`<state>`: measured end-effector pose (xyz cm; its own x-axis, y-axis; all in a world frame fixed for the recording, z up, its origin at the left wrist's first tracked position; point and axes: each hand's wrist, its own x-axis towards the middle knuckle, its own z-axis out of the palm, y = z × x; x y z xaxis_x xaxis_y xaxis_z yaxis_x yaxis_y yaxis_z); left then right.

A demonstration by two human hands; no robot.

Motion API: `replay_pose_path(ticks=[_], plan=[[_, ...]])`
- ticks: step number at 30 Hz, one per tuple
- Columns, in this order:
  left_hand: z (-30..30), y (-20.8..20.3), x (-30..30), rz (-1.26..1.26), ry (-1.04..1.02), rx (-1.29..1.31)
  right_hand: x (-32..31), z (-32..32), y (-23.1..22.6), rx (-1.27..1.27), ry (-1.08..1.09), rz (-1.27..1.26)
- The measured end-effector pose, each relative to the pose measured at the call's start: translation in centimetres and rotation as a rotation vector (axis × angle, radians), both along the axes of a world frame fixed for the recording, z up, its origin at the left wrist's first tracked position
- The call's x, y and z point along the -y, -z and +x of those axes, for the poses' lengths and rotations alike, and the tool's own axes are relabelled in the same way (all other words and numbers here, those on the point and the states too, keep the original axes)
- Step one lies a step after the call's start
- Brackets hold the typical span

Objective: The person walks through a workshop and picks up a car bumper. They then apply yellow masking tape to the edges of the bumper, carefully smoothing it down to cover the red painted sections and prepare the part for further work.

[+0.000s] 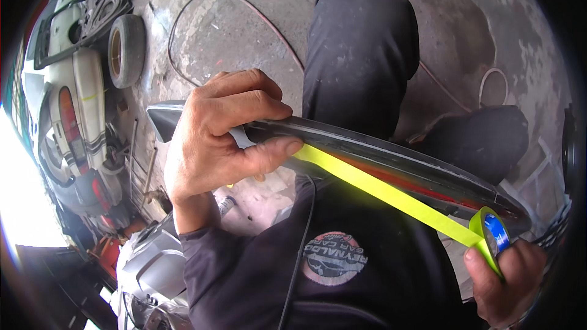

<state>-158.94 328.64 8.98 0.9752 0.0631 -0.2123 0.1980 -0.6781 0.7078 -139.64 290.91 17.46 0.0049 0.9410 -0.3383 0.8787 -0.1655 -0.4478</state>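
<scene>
A long, narrow black car part with a red-orange strip along its near side, perhaps a tail light, lies slanted across my lap. My left hand grips its upper left portion, fingers over the far edge. Its thumb presses the free end of a bright yellow tape strip against the part. From there the strip runs taut to the tape roll, which has a blue inner core. My right hand pinches that roll at the lower right, near the part's other end.
My bent knee rises behind the part. A hose curls over the worn concrete floor. At left stand a tyre and several stacked car body parts. A silver vehicle part is at lower left. A thin cord hangs over my dark shirt.
</scene>
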Motion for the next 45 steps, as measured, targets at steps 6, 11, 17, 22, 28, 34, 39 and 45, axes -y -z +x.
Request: replay_pose_path(ticks=[6, 11, 17, 22, 28, 34, 39, 45], plan=[[0.3, 0.0, 0.3, 0.019, 0.024, 0.019, -0.7, 0.2, -0.6, 0.062, -0.056, -0.193], [0.1, -0.3, 0.5, 0.015, 0.004, 0.052, -1.1, 0.0, 0.2, 0.08, -0.098, -0.085], [-0.7, -0.5, -0.1, 0.052, 0.064, 0.1, -1.6, 0.3, -0.1, 0.038, -0.131, -0.078], [-1.3, 0.2, -0.2, 0.13, 0.046, 0.165, -0.9, -0.2, 0.0, 0.041, -0.064, -0.082], [-2.5, 0.6, 0.5, 0.15, -0.027, 0.196, 0.9, -0.7, 1.2, 0.077, 0.042, 0.002], [-2.6, 1.4, 0.5, 0.138, -0.07, 0.275, 0.8, 0.0, 1.0, 0.074, 0.035, 0.035], [-3.0, 1.6, 1.2, 0.124, -0.106, 0.319, 0.7, 2.1, 0.7, -0.061, -0.062, 0.038], [-4.4, 0.5, 1.5, 0.19, -0.077, 0.282, 0.6, 1.6, 0.8, -0.064, -0.082, 0.144]])
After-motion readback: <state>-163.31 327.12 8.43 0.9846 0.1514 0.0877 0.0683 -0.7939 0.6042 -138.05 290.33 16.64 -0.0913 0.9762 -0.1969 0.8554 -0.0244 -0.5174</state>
